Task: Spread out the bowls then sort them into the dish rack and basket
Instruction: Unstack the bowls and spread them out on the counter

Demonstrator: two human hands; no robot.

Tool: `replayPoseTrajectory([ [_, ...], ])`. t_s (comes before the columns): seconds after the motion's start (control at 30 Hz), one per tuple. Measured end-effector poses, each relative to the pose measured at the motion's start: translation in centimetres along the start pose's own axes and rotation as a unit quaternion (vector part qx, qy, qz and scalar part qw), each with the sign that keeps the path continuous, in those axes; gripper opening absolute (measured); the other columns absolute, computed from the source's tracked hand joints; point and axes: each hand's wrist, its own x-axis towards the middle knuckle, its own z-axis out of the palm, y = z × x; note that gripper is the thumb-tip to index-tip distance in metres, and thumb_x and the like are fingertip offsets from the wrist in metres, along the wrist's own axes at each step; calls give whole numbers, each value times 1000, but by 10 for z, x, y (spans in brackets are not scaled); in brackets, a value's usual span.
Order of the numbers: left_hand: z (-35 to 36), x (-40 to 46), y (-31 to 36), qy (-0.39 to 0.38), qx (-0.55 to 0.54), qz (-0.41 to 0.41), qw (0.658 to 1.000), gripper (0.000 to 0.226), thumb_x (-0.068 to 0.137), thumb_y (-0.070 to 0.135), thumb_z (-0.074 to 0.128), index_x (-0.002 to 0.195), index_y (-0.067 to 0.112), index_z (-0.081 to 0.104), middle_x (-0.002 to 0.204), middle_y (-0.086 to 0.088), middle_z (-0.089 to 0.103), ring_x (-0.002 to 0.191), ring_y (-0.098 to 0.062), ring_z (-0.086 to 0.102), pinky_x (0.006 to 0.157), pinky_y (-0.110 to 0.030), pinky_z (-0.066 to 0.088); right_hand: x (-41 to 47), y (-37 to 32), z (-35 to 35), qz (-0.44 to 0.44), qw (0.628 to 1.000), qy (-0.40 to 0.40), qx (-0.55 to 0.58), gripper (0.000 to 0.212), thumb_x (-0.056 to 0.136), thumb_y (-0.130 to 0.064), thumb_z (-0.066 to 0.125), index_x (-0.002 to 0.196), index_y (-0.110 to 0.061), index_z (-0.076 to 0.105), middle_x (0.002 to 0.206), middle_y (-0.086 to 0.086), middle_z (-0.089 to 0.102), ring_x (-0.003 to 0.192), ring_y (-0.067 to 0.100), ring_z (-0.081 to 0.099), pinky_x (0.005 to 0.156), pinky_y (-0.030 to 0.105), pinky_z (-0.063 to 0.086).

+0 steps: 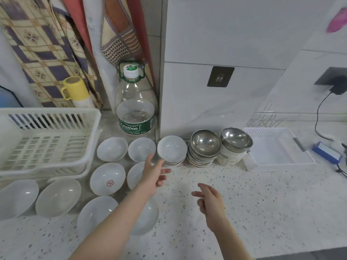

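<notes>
Nearest, the right hand hovers over the speckled counter, fingers loosely curled, holding nothing. The left hand, relaxed and empty, reaches toward the short white bowl stack. Beyond, single white bowls lie spread beside the white basket; steel-topped stacks stand left of the dish rack.

Left forearm hid most of the nearest white bowl and part of the bowl behind the left hand. Far-left bowl and white basket were cut by the left edge; a pink object at top right was blurred and cropped, unidentifiable. Wire rack was faint, and the lower bowls under the steel bowl stacks showed rims only.
</notes>
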Motion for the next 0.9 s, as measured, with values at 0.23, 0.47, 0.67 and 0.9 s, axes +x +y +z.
replayPoseTrajectory([
  [0.23, 28, 36, 11, 56, 112, 29, 992, 50, 98, 19, 47, 143, 35, 31, 77, -18, 74, 32, -9, 40, 32, -18, 25, 26, -9, -2, 25, 998, -59, -3, 16, 98, -21, 54, 108, -14, 64, 72, 7, 73, 42, 11, 40, 40, 21, 29],
  [0.47, 30, 42, 14, 74, 181, 59, 979, 61, 94, 1, 37, 144, 35, 30, 87, -21, 71, 42, -11, 59, 33, -17, 25, 40, -4, 0, 44, 995, -85, -17, 17, 98, -21, 52, 106, -14, 64, 75, 6, 72, 41, 11, 41, 41, 22, 30],
  [0.67, 31, 49, 23, 62, 238, 53, 968, 55, 90, 1, 33, 136, 32, 33, 79, -18, 72, 44, -15, 61, 34, -17, 26, 53, -10, 10, 49, 995, -89, -27, 16, 99, -21, 51, 106, -15, 64, 78, 8, 71, 40, 12, 42, 40, 21, 30],
  [0.9, 20, 41, 30, 51, 163, 21, 985, 58, 91, -4, 37, 133, 36, 32, 66, -18, 73, 43, -16, 58, 42, -23, 45, 69, -18, 31, 18, 993, -92, -73, 16, 98, -22, 49, 106, -17, 61, 78, 4, 72, 41, 11, 47, 42, 21, 34],
])
